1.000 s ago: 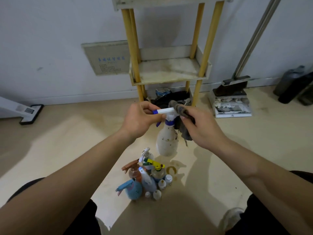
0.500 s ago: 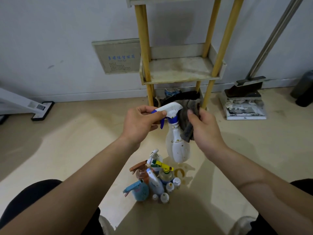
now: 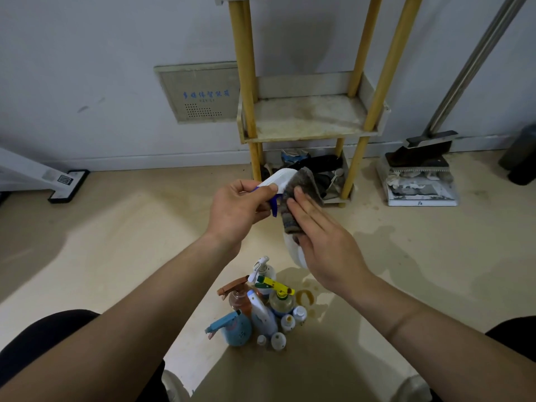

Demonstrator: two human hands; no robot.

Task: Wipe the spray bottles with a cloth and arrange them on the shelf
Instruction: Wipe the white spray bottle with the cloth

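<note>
Grey cloth [image 3: 302, 190] | right hand [image 3: 327, 242] presses it flat-fingered | left hand [image 3: 237, 210] pinches spray bottle [image 3: 279, 177]

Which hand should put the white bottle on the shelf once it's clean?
Probably the left hand: it grips the white bottle by its spray head, in front of the shelf. The right hand lies flat, pressing the cloth against it.
</note>
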